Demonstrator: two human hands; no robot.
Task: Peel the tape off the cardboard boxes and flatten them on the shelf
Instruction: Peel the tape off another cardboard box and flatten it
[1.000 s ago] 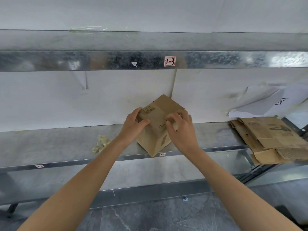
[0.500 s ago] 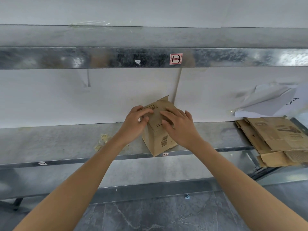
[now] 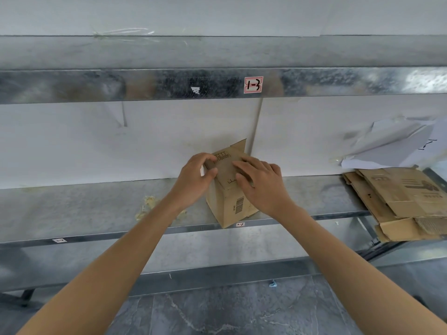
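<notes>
Floor (image 3: 217, 315) of grey veined tile fills the bottom of my view, with a small blue scrap (image 3: 272, 283) lying on it near the foot of the rack; both bare forearms reach up from the lower corners toward the middle.

The left hand (image 3: 196, 180) grips the cardboard box (image 3: 229, 204) at its upper left corner, fingers curled over the top edge and thumb against the side; the right hand (image 3: 262, 187) lies across the top of the box with fingers spread and nearly flat, pressing down, thumb on the face nearest me. The box stands upright on the metal shelf (image 3: 84, 213), at its front edge and just above a small tag (image 3: 240, 224) on the lip; a barcode shows on its near face and one flap sticks up at the back.

To the left of the box, a crumpled yellowish scrap (image 3: 147, 206) rests on the shelf, well apart from it; I cannot tell what it is. Far right, a stack of flattened cardboard (image 3: 401, 199) overhangs the shelf's front edge.

Behind it, loose paper sheets (image 3: 391, 151) sag against the white panel (image 3: 72, 141); above, the upper shelf (image 3: 145, 85) carries a red-edged label (image 3: 253, 85).
</notes>
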